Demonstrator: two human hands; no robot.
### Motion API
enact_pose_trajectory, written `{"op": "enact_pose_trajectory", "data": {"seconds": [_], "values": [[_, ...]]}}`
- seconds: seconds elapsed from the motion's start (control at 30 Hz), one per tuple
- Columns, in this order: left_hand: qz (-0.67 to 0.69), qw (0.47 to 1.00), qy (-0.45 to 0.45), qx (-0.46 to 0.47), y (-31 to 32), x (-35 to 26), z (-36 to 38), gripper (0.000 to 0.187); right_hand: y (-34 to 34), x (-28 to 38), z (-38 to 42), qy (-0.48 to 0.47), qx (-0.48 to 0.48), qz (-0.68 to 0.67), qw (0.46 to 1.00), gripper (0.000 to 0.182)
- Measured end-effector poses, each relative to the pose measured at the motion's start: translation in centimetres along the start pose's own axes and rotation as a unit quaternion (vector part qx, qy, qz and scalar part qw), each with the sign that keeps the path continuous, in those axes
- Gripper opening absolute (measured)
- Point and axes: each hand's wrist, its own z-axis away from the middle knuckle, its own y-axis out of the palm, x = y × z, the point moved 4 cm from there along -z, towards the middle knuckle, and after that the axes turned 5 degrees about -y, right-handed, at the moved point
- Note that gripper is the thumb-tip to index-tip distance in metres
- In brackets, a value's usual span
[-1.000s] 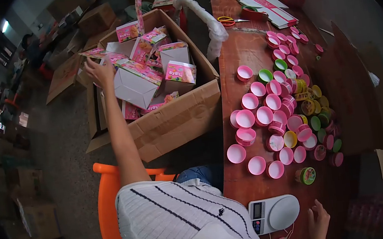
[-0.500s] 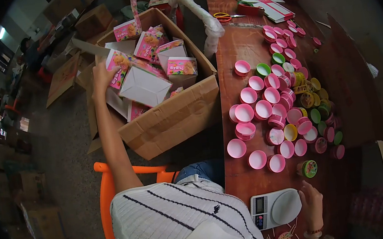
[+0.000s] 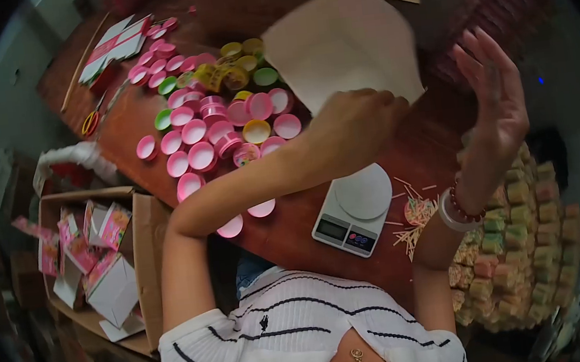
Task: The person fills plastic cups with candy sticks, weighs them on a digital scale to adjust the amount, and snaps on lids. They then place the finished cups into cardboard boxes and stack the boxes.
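Remotely, I'm watching L hand [image 3: 369,120] gripping carton [image 3: 347,51], R hand [image 3: 497,100] splaying empty. Swinging low's risking toppled tubs [image 3: 220,130] nr L fingers.

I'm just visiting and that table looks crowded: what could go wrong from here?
The pale carton in the left hand might knock over some small cups, which sit crowded near it in this view. The left forearm crosses in front of more cups and could brush them. The loose sticks beside the scale might scatter if the right forearm, close by, catches them.
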Motion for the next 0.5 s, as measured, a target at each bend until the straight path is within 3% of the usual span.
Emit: {"op": "enact_pose_trajectory", "data": {"seconds": [0.03,0.07,0.17,0.27,0.33,0.4,0.43,0.47,0.5], "values": [[0.040,0.998,0.007,0.038,4.4,-0.6,-1.8,0.027,-2.8,-0.1,0.4,0.036,-0.065,-0.018,0.997,0.033],[0.060,0.996,-0.026,0.068,9.7,-1.1,-3.9,0.017,-5.1,0.1,1.5,0.063,-0.083,0.052,0.993,0.037],[0.029,0.979,-0.033,0.201,23.1,-2.5,-7.9,0.026,-9.4,-1.7,6.4,0.175,-0.083,0.116,0.974,0.036],[0.053,0.978,-0.084,0.186,28.4,-3.0,-7.8,0.025,-10.1,-8.4,10.2,0.234,-0.030,0.176,0.956,0.038],[0.196,0.952,-0.156,0.176,26.5,-3.2,-6.5,0.024,-11.1,-17.2,14.2,0.257,0.005,0.186,0.948,0.041],[0.201,0.966,-0.101,0.125,16.0,-1.0,-2.9,0.028,-10.8,-22.3,14.6,0.335,0.110,0.206,0.913,0.049],[0.261,0.960,-0.099,0.040,10.8,2.2,-0.3,0.031,-10.1,-23.2,14.8,0.381,0.200,0.207,0.879,0.055],[0.309,0.945,-0.092,-0.051,4.5,5.4,3.0,0.035,-8.8,-23.4,15.4,0.329,0.243,0.262,0.874,0.060],[0.228,0.947,-0.179,-0.136,-2.2,9.3,7.9,0.036,-8.0,-23.5,16.4,0.269,0.278,0.315,0.867,0.065]]}}
